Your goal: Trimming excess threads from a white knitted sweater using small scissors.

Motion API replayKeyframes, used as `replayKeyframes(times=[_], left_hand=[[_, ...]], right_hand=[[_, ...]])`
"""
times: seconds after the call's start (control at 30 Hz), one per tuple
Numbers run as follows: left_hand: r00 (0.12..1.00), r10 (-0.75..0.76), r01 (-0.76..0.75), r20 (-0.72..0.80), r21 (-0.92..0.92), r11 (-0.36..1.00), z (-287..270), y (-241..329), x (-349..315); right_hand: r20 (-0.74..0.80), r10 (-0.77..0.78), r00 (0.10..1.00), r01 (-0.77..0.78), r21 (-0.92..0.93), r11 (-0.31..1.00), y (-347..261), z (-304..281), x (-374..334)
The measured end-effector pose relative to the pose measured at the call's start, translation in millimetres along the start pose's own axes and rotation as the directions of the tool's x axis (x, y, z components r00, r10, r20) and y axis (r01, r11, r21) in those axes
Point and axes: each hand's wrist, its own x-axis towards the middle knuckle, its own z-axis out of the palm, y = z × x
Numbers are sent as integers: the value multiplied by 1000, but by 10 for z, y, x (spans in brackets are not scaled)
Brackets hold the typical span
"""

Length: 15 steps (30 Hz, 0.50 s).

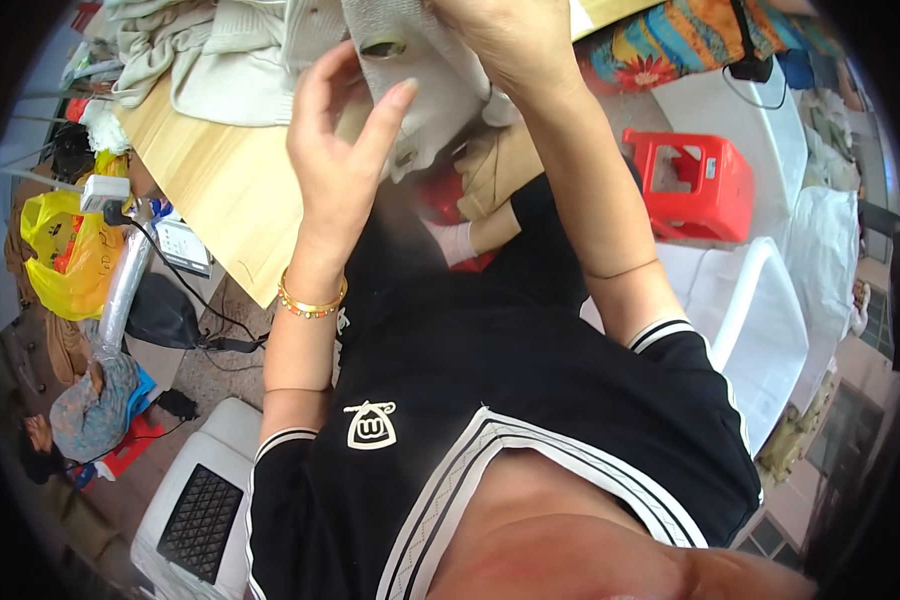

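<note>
A light grey knit garment hangs in front of me at the top of the view. My right hand grips its upper part; those fingertips run out of the picture. Beside the garment's left edge is my left hand, thumb and fingers apart, the thumb tip close to the knit. A small dark gap shows in the cloth above that thumb. On the wooden table to the left lie more pale knit garments.
Red plastic stool and white plastic bin stand at right. Patterned cloth lies at far right. At left are a yellow plastic bag, a white power adapter with black cable and a white chair. Another person sits at far left.
</note>
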Motion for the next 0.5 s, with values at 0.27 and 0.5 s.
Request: replayKeyframes(times=[0.27, 0.5], left_hand=[[980, -144, 196, 139, -520, 831, -605, 530, 307], [981, -178, 179, 76, -1, 984, -722, 781, 70]], right_hand=[[-130, -189, 973, 197, 56, 979, -484, 242, 409], [-62, -238, 969, 143, -644, 751, 11, 193, 323]])
